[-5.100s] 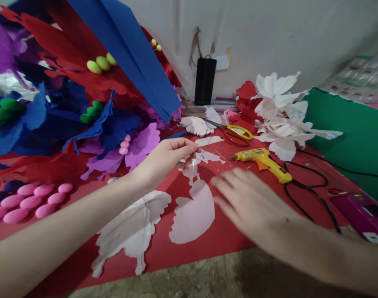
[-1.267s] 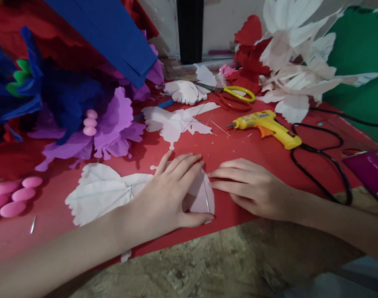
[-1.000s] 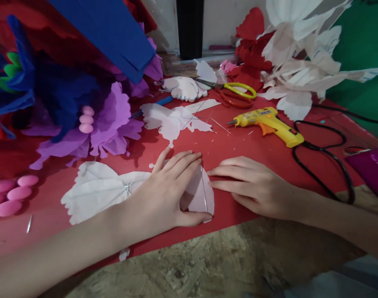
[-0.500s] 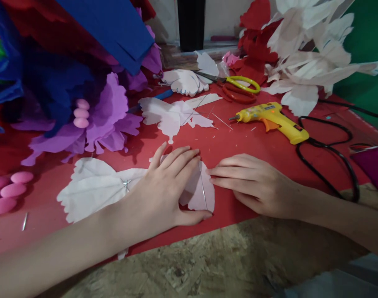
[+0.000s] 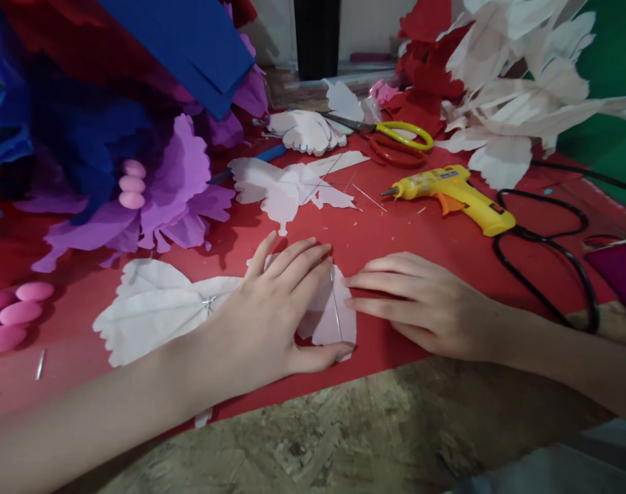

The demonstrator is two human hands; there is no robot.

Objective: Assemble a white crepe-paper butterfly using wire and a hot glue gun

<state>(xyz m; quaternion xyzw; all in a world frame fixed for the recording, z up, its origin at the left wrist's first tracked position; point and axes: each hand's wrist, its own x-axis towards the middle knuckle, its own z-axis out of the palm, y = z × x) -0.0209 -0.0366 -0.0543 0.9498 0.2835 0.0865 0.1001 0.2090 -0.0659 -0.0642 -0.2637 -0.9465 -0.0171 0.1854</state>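
Observation:
My left hand [image 5: 274, 319] lies flat with fingers spread over a pale pink paper wing shape [image 5: 320, 322], its thumb stretched along the lower edge. A thin straight wire [image 5: 336, 312] lies on that wing, right of my fingers. Left of this hand, partly under my wrist, is a gathered white paper wing [image 5: 153, 309] bound by a silver wire twist [image 5: 208, 303]. My right hand [image 5: 428, 305] rests on the red surface, fingers stretched out and close together, fingertips at the wing's right edge. Its thumb is hidden.
A yellow glue gun [image 5: 454, 197] with a black cord lies behind my right hand. Scissors [image 5: 402, 137], cut paper butterflies [image 5: 276, 185] and loose wires are farther back. Purple paper flowers [image 5: 179, 185] and pink egg shapes [image 5: 20, 313] are at left, white paper flowers [image 5: 528, 103] at right.
Both hands keep almost the same pose on and beside the pale pink wing. The view has shifted very slightly; nothing was taken up or let go.

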